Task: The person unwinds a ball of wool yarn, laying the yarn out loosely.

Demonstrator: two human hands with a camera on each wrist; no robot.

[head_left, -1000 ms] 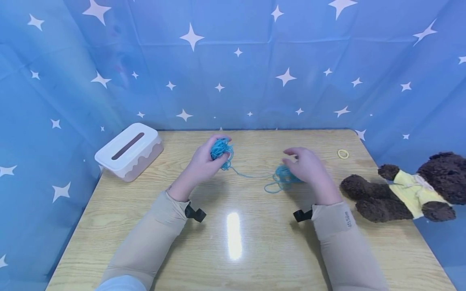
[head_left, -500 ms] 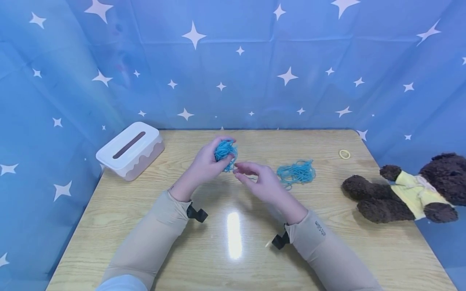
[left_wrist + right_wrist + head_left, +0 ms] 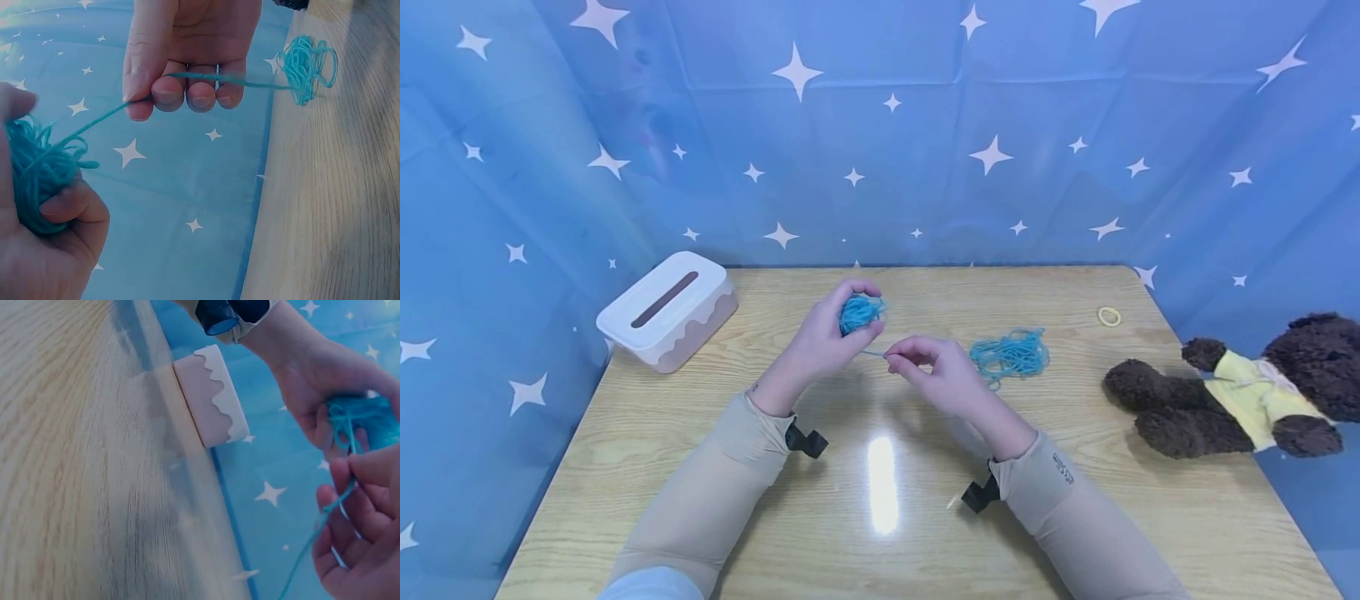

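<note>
The right hand (image 3: 951, 382) pinches a blue strand (image 3: 100, 119) between thumb and forefinger, while just beyond it the left hand (image 3: 823, 337) curls around a yarn ball (image 3: 859, 314) above the table (image 3: 820, 533), a loose yarn heap (image 3: 1011, 356) lying rightward and a yellow ring (image 3: 1108, 317) farther back.

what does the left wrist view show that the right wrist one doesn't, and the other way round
Only the left wrist view shows the loose yarn pile.
Only the right wrist view shows the box and a black device at the left wrist.
Both show the left hand holding a yarn bundle, the right hand pinching a strand, the table and starry curtain.
</note>
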